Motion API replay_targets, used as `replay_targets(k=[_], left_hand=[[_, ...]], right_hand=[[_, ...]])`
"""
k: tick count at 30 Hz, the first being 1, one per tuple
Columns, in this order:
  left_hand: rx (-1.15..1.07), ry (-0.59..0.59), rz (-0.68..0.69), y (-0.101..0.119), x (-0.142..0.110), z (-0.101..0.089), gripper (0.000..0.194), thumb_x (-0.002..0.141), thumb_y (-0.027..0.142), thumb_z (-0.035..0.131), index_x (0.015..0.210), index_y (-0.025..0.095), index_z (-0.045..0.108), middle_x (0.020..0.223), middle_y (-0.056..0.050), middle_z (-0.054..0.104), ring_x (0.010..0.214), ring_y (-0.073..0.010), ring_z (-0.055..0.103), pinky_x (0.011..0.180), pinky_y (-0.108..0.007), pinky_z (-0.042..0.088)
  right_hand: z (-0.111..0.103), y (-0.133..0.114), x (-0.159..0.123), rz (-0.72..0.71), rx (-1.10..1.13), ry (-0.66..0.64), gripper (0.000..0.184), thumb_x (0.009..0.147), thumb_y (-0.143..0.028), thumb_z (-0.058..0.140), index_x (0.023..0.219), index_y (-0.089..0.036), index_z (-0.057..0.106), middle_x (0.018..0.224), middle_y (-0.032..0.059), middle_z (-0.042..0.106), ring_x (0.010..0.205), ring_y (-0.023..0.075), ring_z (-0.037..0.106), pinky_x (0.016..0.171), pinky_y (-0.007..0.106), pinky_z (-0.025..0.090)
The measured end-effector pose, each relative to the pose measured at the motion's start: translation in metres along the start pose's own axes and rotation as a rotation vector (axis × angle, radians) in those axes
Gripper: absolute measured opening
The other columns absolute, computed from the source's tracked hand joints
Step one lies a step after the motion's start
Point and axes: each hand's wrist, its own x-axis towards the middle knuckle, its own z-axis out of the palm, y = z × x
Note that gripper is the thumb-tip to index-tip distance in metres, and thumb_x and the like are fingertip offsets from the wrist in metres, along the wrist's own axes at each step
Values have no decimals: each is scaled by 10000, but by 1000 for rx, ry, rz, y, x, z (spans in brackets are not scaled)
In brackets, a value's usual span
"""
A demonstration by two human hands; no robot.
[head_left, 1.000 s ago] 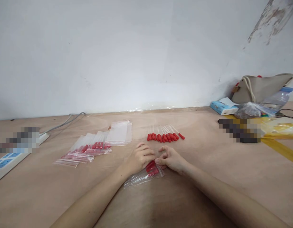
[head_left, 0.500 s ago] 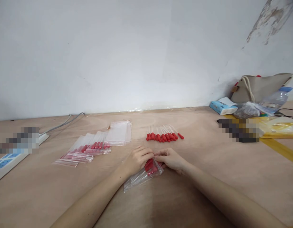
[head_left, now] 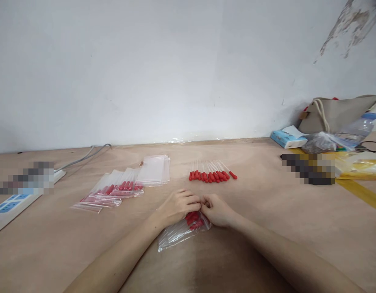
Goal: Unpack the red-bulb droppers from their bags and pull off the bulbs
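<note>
Both hands grip the top end of a clear plastic bag (head_left: 175, 237) lying on the table in front of me. Inside it are several droppers with red rubber bulbs (head_left: 194, 221) and thin clear stems. My left hand (head_left: 181, 205) is closed on the bag's edge. Right beside it, my right hand (head_left: 216, 209) pinches the same edge, the fingertips of both hands nearly meeting. Beyond the hands, several loose red-bulbed droppers (head_left: 210, 176) lie in a row, stems pointing away. To the left, filled bags (head_left: 114, 190) overlap one another next to a stack of flat clear bags (head_left: 154, 169).
A power strip (head_left: 26, 203) with a grey cable (head_left: 84, 156) lies at the left. On the right are a blue tissue pack (head_left: 288, 137), a dark blurred object (head_left: 309, 169), a yellow-and-clear package (head_left: 361, 165), a bottle (head_left: 363, 126) and a grey bag (head_left: 343, 112). A wall (head_left: 175, 73) stands behind the table.
My right hand's fingers have curled in closer to the left hand along the bag's edge. The view has shifted slightly; the loose droppers and other bags lie as before.
</note>
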Motion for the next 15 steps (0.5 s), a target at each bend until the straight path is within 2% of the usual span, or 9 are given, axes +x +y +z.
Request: replay_targets(k=[4,7,10,12,15], left_hand=[[-37,-30,-38,4,0,-5,171,888,183,379,872,177,550,967,-11,613,945,-156,506,797,-285,388],[-86,-29,-96,3,-2,-14,178,877,157,379,914,185,551,1076,-30,563,991,-154,494,837,-283,392],[-118,7,-171,-2,-6,-24,254,850,78,345,959,197,542,1188,-39,485,1084,-157,449,889,-290,379],[-136,6,-211,-4,-8,-26,286,842,61,323,963,205,538,1214,-35,462,1101,-162,443,889,-296,384],[-240,-29,-288,-1,-6,-25,272,873,127,313,1007,231,526,1194,-25,478,1038,-149,491,864,-284,406]], right_hand=[[-5,-5,-2,39,-11,48,122,658,-171,474,536,-165,462,460,-45,451,438,64,387,405,182,245],[-8,-2,-3,64,111,1,30,646,-146,484,632,-173,478,483,-50,490,428,73,446,396,172,293],[-9,3,-3,97,255,-29,91,672,-147,470,740,-195,432,480,-74,488,380,88,475,364,175,328],[-10,5,-4,68,317,-66,98,683,-148,465,745,-204,412,488,-85,476,370,87,481,358,173,341],[-11,8,-4,-19,373,-119,73,688,-131,440,723,-195,445,483,-91,428,376,67,451,377,164,340]])
